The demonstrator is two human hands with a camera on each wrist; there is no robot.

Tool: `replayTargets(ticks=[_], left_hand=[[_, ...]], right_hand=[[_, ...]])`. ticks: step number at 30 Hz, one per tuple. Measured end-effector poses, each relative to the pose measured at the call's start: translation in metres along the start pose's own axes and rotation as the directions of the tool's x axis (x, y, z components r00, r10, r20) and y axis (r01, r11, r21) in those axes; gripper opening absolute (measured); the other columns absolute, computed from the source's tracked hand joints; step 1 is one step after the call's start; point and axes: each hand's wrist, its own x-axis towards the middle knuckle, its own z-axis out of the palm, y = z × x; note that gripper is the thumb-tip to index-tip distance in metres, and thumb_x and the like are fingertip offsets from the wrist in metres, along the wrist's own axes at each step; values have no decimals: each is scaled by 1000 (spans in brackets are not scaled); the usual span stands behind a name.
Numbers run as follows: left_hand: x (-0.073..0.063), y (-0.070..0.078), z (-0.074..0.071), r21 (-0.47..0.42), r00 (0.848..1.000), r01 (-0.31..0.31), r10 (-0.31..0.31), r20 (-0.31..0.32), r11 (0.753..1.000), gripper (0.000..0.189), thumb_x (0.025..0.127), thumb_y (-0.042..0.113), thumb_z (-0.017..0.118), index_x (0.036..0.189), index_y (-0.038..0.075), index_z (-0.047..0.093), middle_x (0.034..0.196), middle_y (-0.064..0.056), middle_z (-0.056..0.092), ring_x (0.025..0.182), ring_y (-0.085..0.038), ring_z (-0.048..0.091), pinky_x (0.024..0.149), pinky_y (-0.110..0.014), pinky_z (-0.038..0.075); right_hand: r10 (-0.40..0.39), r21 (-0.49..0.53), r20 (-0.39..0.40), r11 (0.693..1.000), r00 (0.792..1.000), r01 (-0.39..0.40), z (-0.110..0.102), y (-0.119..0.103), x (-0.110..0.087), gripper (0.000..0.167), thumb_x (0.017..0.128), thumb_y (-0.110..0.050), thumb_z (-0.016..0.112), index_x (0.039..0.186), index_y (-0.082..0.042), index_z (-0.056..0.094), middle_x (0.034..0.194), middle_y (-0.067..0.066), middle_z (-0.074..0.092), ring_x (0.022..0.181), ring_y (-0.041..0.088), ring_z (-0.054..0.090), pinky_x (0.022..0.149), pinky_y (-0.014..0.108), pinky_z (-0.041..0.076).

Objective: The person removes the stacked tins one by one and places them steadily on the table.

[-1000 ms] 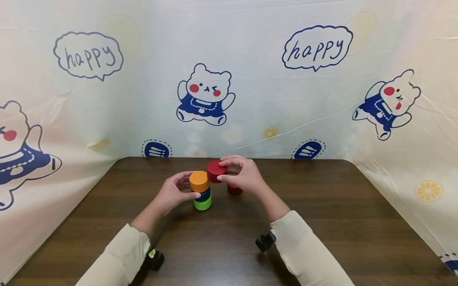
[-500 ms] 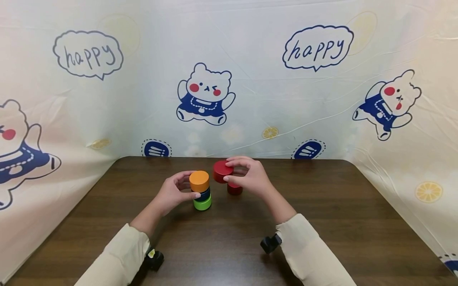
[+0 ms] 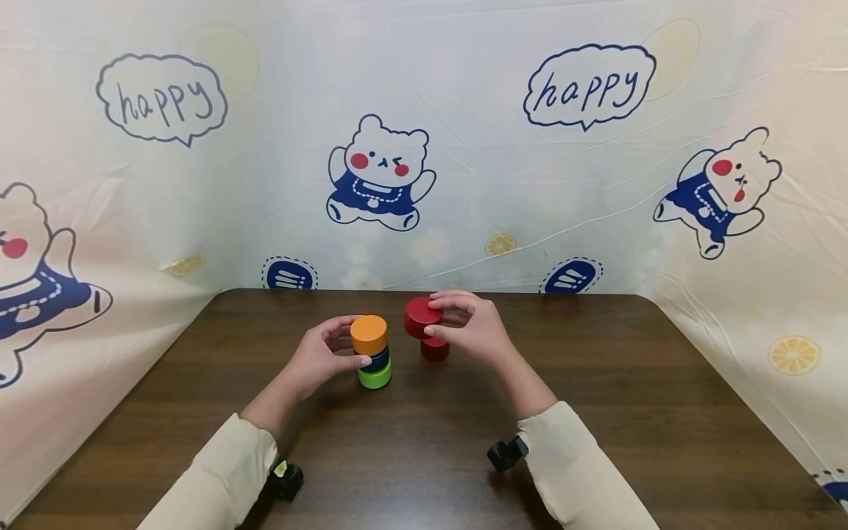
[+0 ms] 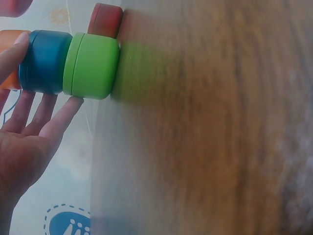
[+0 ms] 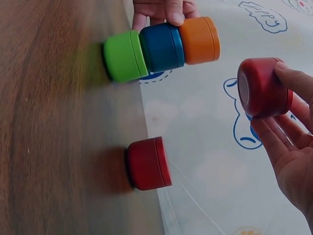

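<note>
A stack of small round lidded jars stands on the table: a green jar (image 3: 375, 377) at the bottom, a dark blue jar (image 3: 378, 359) in the middle, an orange jar (image 3: 369, 335) on top. My left hand (image 3: 318, 362) holds the stack at the blue jar, its thumb (image 4: 17, 49) near the seam with the orange one. My right hand (image 3: 478, 329) pinches a red jar (image 5: 261, 88) between thumb and fingers, raised off the table. Below it, a second red jar (image 5: 148, 164) stands upright on the table, partly hidden by the held one in the head view.
The brown wooden table (image 3: 411, 456) extends toward me and to both sides. A printed cloth (image 3: 477, 184) with bears hangs behind its back edge and along the sides. Black wrist cameras sit at both cuffs.
My right hand has moved to the right with the red jar, away from the stack and over toward the other red jar. The left hand and the stack have stayed put.
</note>
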Motion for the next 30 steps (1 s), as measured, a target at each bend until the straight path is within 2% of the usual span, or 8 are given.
replayTargets(ticks=[7, 15, 24, 30], left_hand=[[0, -1, 0, -1, 1000, -9, 9, 2, 1000, 76, 73, 23, 87, 140, 15, 50, 136, -11, 56, 122, -32, 54, 102, -50, 43], [0, -1, -1, -13, 1000, -17, 17, 5, 1000, 77, 73, 24, 87, 139, 15, 50, 135, -10, 56, 121, -32, 55, 102, -51, 43], [0, 0, 0, -3, 1000, -7, 7, 1, 1000, 77, 73, 25, 87, 140, 16, 50, 136, -10, 56, 122, -31, 55, 102, -50, 44], [0, 1, 0, -2, 1000, 0, 0, -1, 1000, 77, 73, 25, 87, 139, 16, 50, 136, -10, 55, 122, -31, 55, 102, -50, 44]], right_hand=[[32, -21, -19, 999, 999, -33, -5, 4, -3, 34, 82, 2, 76, 113, 8, 67, 126, 21, 60, 111, 34, 62, 94, 43, 50], [45, 15, -52, 999, 998, -45, -13, 43, 2, 36, 81, -1, 78, 115, 4, 69, 129, 17, 59, 110, 32, 64, 94, 43, 50], [61, 31, -97, 998, 993, -58, -25, 50, -4, 35, 81, -5, 79, 114, 0, 70, 127, 11, 61, 106, 27, 66, 88, 33, 53], [62, 32, -136, 998, 989, -59, -32, 56, -6, 36, 80, -6, 80, 114, 0, 70, 127, 11, 62, 107, 28, 66, 88, 32, 53]])
